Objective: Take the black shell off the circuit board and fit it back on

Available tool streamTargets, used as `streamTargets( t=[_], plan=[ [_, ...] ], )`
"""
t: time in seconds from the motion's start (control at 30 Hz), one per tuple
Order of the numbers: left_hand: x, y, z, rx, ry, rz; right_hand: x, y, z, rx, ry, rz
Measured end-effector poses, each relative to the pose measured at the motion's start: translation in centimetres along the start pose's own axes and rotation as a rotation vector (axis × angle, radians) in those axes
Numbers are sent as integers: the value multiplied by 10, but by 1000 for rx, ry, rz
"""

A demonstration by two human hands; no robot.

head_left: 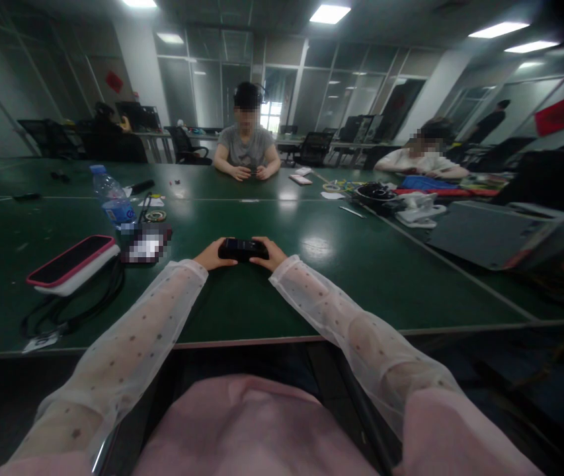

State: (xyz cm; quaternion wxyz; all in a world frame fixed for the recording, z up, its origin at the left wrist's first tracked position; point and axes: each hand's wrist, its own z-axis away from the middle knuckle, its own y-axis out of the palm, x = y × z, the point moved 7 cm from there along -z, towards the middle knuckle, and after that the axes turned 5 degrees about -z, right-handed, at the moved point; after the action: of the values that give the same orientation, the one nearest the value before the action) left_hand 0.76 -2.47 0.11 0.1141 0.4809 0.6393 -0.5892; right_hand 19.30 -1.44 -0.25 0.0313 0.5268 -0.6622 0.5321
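Note:
A small black box-shaped device point(242, 248) with a dark, screen-like face is held just over or on the green table point(262, 304). My left hand point(215, 254) grips its left end, the thumb along the near edge. On the right end, my right hand point(270, 253) holds it the same way, fingers behind and thumb in front. Whether the device touches the tabletop I cannot tell. Left of my hands lie a phone in a pink-red case point(73, 260), resting on a white object, and a blurred-out dark item point(147, 243).
A plastic bottle with a blue label point(113, 198) stands at left beside a tape roll point(155, 216). A black cord point(113, 284) lies near the front edge. At right are a grey metal case point(492, 235), cables and a pen point(352, 212). A person point(246, 145) sits opposite, another point(420, 155) farther right.

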Motion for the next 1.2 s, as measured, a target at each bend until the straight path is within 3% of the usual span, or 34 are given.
streamTargets(
  t=[0.77,0.9,1.03,1.2],
  plan=[
    [5,0,0,-8,-5,-9,4,-3,2,-80,93,-126],
    [13,1,-2,-39,-61,28,3,-9,1,-163,89,-305],
    [16,4,-3,-30,-23,114,1,-19,-4,-238,82,-422],
    [14,4,-2,-2,10,90,-22,-45,-4,-483,149,-375]
  ],
)
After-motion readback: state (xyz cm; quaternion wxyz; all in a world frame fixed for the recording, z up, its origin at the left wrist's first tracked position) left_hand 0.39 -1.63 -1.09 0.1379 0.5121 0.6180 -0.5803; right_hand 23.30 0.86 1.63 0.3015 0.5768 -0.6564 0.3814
